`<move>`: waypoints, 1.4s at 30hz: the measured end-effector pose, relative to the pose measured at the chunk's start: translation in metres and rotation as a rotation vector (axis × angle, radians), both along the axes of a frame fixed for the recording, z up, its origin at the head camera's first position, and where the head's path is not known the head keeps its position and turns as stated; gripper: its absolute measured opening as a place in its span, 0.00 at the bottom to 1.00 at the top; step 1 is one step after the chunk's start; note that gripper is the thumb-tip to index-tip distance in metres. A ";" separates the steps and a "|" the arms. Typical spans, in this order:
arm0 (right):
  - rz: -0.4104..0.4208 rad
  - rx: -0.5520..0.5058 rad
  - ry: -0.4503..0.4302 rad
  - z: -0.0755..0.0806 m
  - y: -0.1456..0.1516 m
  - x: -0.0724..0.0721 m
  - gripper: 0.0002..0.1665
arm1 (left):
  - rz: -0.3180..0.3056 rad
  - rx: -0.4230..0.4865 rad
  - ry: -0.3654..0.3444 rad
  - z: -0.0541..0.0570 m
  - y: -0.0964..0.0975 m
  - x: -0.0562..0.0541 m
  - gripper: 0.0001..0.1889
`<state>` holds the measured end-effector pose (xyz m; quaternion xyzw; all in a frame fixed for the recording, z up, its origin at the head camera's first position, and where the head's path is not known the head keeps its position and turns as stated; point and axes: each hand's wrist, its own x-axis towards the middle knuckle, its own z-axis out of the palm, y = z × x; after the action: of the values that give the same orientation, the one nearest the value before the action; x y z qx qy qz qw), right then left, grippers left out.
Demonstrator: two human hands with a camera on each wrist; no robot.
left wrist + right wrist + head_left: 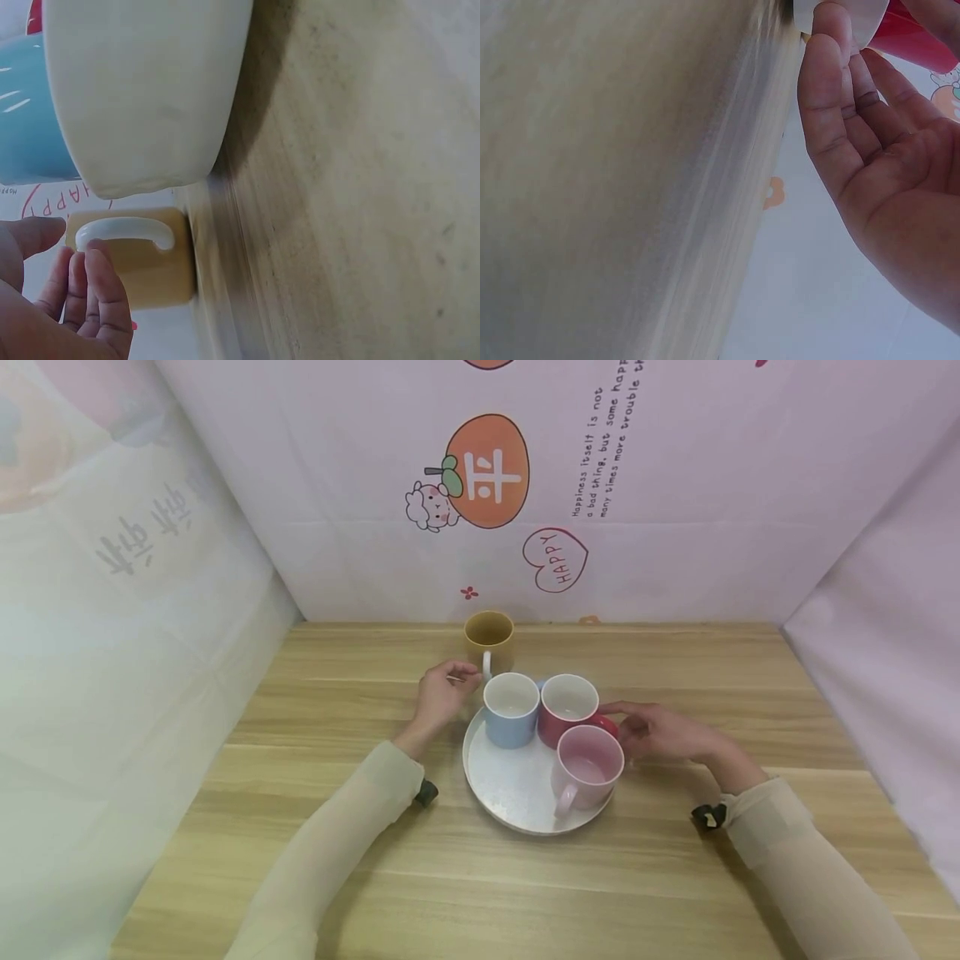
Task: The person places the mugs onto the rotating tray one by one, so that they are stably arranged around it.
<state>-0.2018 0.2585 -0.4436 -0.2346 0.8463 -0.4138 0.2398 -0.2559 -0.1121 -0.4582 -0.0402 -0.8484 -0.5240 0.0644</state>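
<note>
A round white tray (506,785) carries a light blue mug (512,729), a red mug (553,727) and a pink mug (591,768). Behind it stands a yellow mug (498,653) with a white handle (124,228). My left hand (447,693) is at that handle, fingertips right beside it and the thumb apart from the fingers (105,285). On the tray's right side, my right hand (660,732) reaches past the pink mug, its index finger at the red mug's rim. Its other fingertips (832,26) lie against the white tray edge, loosely bent.
Under everything is a wooden tabletop (360,860). A white printed sheet (360,510) rises as a wall directly behind the yellow mug. More white sheeting (112,693) borders the left side, and a similar sheet (885,610) borders the right.
</note>
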 end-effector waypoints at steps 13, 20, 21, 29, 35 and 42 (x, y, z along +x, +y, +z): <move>-0.014 0.030 0.009 -0.002 0.001 -0.002 0.41 | 0.014 -0.011 -0.007 -0.005 0.006 -0.011 0.13; -0.013 0.031 0.022 0.000 0.001 -0.001 0.41 | 0.019 -0.039 -0.004 -0.005 0.011 -0.013 0.12; -0.010 0.030 0.026 0.000 0.001 -0.001 0.41 | 0.019 -0.038 -0.006 -0.004 0.012 -0.014 0.12; -0.003 0.016 0.022 0.001 -0.001 0.001 0.42 | 0.027 -0.071 -0.019 -0.003 0.013 -0.017 0.12; 0.002 0.004 0.014 -0.001 -0.001 0.000 0.42 | 0.018 -0.062 -0.033 -0.002 0.010 -0.017 0.13; 0.003 0.001 0.026 -0.004 0.001 -0.002 0.43 | 0.034 -0.039 -0.047 0.000 0.004 -0.016 0.13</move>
<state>-0.2037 0.2592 -0.4477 -0.2413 0.8492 -0.4099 0.2294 -0.2724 -0.1082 -0.4585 -0.0148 -0.8603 -0.5068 0.0523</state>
